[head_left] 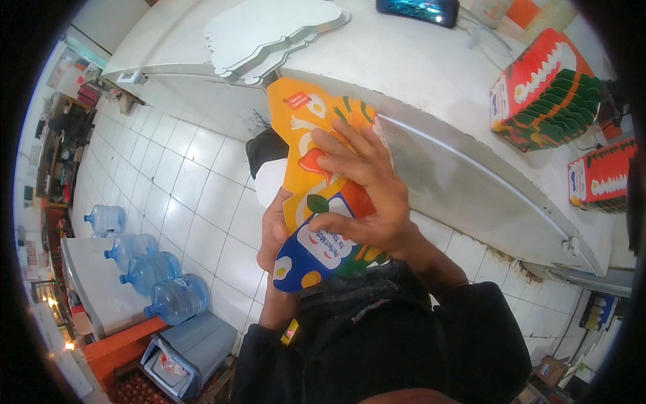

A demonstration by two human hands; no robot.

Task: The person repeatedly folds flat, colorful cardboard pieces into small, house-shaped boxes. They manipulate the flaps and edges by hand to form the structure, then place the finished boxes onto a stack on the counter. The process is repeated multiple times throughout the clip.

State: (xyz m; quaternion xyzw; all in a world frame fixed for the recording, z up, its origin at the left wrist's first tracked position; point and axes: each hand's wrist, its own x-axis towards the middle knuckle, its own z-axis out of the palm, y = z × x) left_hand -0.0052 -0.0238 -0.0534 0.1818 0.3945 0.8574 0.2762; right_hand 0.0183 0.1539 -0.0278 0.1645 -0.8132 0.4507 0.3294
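Note:
A flat, die-cut cardboard food carton (296, 148), yellow and orange with a blue printed panel and food pictures, is held up in front of my body. My left hand (272, 232) is closed on its left edge, with most of the fingers hidden behind the card. Across the printed face lies my right hand (370, 182), its fingers stretched out and spread and its thumb on the blue panel. Beyond the carton, a stack of flat cardboard blanks (269, 37), white side up, lies at the far edge of the white worktop (377, 57).
Folded red and green cartons (545, 94) stand in a row on the worktop at right, with another row (605, 178) nearer. A phone (420, 9) lies at the back. Several blue water jugs (178, 299) and a grey bin (192, 350) are at left, on or near the tiled floor (185, 172).

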